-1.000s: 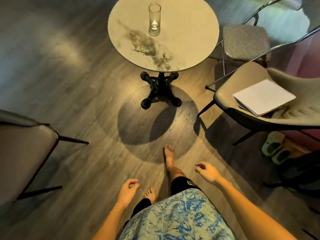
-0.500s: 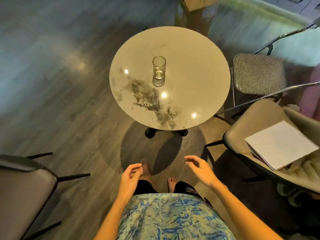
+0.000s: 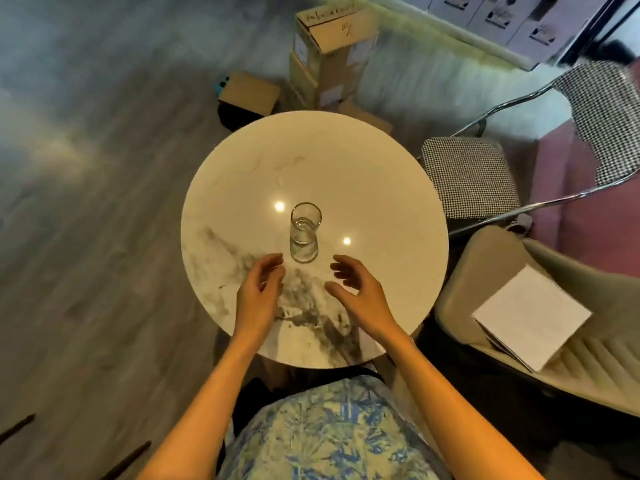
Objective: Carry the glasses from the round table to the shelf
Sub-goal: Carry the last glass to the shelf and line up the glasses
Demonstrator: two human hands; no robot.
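Pale marble with dark grey veining forms the round surface beneath us, glossy enough to carry two bright light reflections. Our left hand and right hand hover over its near half, each grip loose and apart, fingers curled, holding nothing and touching nothing we can see. A single glass stands upright just beyond our fingertips, between the two hands and slightly ahead of them: a clear, straight-sided cylinder with a thin rim and a heavy base. Nothing lies between either grip and the glass.

Beyond the surface, ahead of our hands, cardboard boxes are stacked on the grey wood-grain floor, with a smaller box lying beside them. To the right of our right hand sits a houndstooth-patterned chair with a chrome tube frame, and nearer us a beige padded chair carrying a white booklet. Our blue-and-cream patterned shirt fills the bottom edge.
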